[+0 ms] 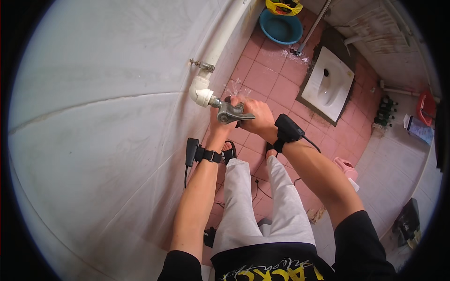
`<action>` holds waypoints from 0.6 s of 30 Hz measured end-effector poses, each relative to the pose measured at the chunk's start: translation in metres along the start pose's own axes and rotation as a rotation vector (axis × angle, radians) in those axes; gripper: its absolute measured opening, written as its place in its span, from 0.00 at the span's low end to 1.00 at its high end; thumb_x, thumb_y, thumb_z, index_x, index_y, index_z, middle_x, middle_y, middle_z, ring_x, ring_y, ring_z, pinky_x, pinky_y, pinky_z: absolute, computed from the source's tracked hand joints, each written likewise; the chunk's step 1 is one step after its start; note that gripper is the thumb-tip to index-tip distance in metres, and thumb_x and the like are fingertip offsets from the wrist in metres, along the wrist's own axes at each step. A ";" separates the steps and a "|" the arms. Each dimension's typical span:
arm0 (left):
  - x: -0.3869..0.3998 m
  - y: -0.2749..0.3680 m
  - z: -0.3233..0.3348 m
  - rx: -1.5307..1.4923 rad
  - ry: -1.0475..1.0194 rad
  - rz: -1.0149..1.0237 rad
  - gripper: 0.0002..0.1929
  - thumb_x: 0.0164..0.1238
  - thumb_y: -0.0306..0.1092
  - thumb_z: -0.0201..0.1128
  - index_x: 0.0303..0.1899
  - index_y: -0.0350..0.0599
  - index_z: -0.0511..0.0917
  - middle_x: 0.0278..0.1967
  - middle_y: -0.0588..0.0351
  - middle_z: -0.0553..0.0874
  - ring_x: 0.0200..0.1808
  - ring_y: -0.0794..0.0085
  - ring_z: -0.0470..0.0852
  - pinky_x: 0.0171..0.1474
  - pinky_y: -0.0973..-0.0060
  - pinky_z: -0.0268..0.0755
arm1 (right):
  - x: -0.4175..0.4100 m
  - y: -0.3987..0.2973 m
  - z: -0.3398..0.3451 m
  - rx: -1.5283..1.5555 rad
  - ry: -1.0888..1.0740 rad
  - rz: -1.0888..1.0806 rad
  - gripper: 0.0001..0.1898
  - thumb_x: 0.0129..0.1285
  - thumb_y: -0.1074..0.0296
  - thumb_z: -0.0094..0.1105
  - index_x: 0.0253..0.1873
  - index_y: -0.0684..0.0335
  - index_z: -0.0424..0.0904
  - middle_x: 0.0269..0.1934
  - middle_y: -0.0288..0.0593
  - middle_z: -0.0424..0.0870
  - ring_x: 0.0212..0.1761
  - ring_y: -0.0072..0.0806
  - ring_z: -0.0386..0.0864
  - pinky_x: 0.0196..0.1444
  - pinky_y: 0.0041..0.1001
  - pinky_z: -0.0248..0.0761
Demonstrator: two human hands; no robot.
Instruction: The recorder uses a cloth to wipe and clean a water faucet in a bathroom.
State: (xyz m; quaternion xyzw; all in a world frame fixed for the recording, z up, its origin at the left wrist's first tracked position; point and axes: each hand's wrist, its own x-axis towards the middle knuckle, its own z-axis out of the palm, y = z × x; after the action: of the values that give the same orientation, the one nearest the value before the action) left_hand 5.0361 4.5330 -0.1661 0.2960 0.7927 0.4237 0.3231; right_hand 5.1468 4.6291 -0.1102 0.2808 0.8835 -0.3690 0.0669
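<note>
A metal lever tap juts from a white plastic pipe elbow on the wall. My left hand and my right hand are together beneath it, and water splashes up beyond them. The tap covers part of both hands. Dark patches show between the fingers, perhaps an object, but what it is cannot be made out. Each wrist wears a black strap with a small black device, the left device and the right device, each trailing a cable.
A white squat toilet is set in the pink tiled floor, right of my hands. Farther off are a blue basin, a yellow bag and a long-handled tool. Green bottles and a pink jug lie right.
</note>
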 end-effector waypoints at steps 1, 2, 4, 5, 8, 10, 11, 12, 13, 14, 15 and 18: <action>0.000 0.001 -0.006 0.111 -0.026 0.042 0.18 0.71 0.44 0.58 0.28 0.39 0.81 0.25 0.41 0.83 0.29 0.47 0.84 0.35 0.58 0.74 | 0.000 -0.003 0.000 -0.033 -0.045 0.051 0.18 0.51 0.60 0.70 0.41 0.67 0.79 0.36 0.56 0.86 0.39 0.55 0.85 0.41 0.44 0.80; -0.002 0.002 -0.012 0.116 -0.019 0.038 0.18 0.71 0.44 0.58 0.28 0.39 0.81 0.25 0.41 0.83 0.29 0.47 0.84 0.35 0.58 0.74 | 0.000 -0.006 0.000 -0.028 -0.048 0.043 0.18 0.51 0.60 0.70 0.41 0.67 0.79 0.36 0.56 0.86 0.39 0.55 0.85 0.41 0.44 0.80; -0.001 0.019 -0.017 0.262 -0.124 0.287 0.16 0.72 0.41 0.60 0.28 0.40 0.79 0.22 0.50 0.83 0.24 0.60 0.79 0.32 0.61 0.72 | -0.006 -0.007 -0.006 0.157 -0.022 0.050 0.17 0.50 0.59 0.69 0.31 0.70 0.79 0.29 0.57 0.84 0.35 0.49 0.86 0.38 0.40 0.80; -0.001 0.027 -0.023 0.261 -0.126 0.285 0.16 0.72 0.41 0.60 0.28 0.40 0.79 0.22 0.50 0.83 0.24 0.60 0.79 0.32 0.61 0.72 | -0.003 -0.001 -0.003 0.157 -0.025 0.052 0.17 0.50 0.59 0.69 0.31 0.70 0.79 0.29 0.57 0.84 0.35 0.49 0.86 0.38 0.40 0.80; -0.003 0.046 -0.032 0.293 -0.208 0.380 0.11 0.68 0.36 0.61 0.28 0.40 0.80 0.22 0.48 0.82 0.24 0.59 0.79 0.33 0.62 0.72 | 0.014 0.023 0.001 0.585 -0.375 0.034 0.13 0.45 0.67 0.72 0.31 0.70 0.80 0.24 0.48 0.84 0.24 0.31 0.81 0.30 0.32 0.78; -0.003 0.051 -0.034 0.257 -0.111 0.446 0.13 0.68 0.38 0.63 0.26 0.40 0.79 0.21 0.48 0.81 0.24 0.54 0.78 0.33 0.61 0.73 | 0.023 0.026 0.004 0.661 -0.334 -0.087 0.11 0.46 0.69 0.71 0.30 0.70 0.80 0.24 0.47 0.84 0.24 0.29 0.80 0.29 0.31 0.77; -0.001 0.046 -0.032 0.256 -0.111 0.449 0.13 0.68 0.38 0.63 0.26 0.40 0.79 0.21 0.48 0.81 0.24 0.54 0.78 0.33 0.61 0.73 | 0.027 0.028 0.005 0.734 -0.291 -0.205 0.10 0.46 0.72 0.71 0.30 0.70 0.80 0.23 0.46 0.84 0.24 0.28 0.80 0.28 0.30 0.76; 0.002 0.040 -0.033 0.268 -0.035 0.467 0.12 0.69 0.40 0.64 0.30 0.41 0.80 0.25 0.50 0.83 0.27 0.57 0.80 0.34 0.62 0.73 | 0.030 0.022 -0.005 0.660 -0.420 -0.090 0.12 0.48 0.73 0.70 0.37 0.69 0.80 0.29 0.49 0.84 0.31 0.36 0.84 0.34 0.33 0.78; 0.003 0.033 -0.033 0.279 0.041 0.486 0.12 0.70 0.42 0.65 0.34 0.42 0.81 0.29 0.51 0.84 0.30 0.61 0.82 0.35 0.63 0.74 | 0.032 0.022 -0.003 0.660 -0.419 -0.091 0.12 0.48 0.73 0.70 0.37 0.69 0.80 0.29 0.49 0.84 0.31 0.36 0.84 0.34 0.33 0.78; 0.001 0.029 -0.027 0.280 0.041 0.488 0.12 0.70 0.42 0.65 0.34 0.42 0.81 0.29 0.51 0.84 0.30 0.61 0.82 0.35 0.63 0.74 | 0.033 0.022 0.000 0.462 -0.207 -0.114 0.16 0.49 0.73 0.70 0.44 0.68 0.78 0.34 0.51 0.83 0.38 0.42 0.84 0.40 0.37 0.79; -0.003 0.034 -0.010 0.065 0.147 0.359 0.14 0.71 0.43 0.65 0.38 0.40 0.81 0.31 0.51 0.84 0.33 0.61 0.82 0.38 0.64 0.74 | 0.033 0.027 -0.001 0.255 0.009 -0.126 0.21 0.50 0.74 0.70 0.50 0.67 0.75 0.40 0.53 0.83 0.45 0.48 0.84 0.46 0.40 0.79; -0.016 0.038 -0.002 -0.475 0.238 -0.062 0.16 0.72 0.43 0.66 0.46 0.38 0.79 0.35 0.54 0.82 0.39 0.66 0.82 0.44 0.69 0.75 | 0.015 -0.001 0.004 0.238 0.051 0.024 0.28 0.52 0.75 0.67 0.58 0.65 0.68 0.57 0.58 0.73 0.57 0.60 0.75 0.55 0.50 0.74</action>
State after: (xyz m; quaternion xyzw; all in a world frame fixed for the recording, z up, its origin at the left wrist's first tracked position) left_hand 5.0518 4.5377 -0.1283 0.1358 0.7122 0.6194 0.3010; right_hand 5.1332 4.6330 -0.1172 0.3065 0.8314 -0.4632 0.0151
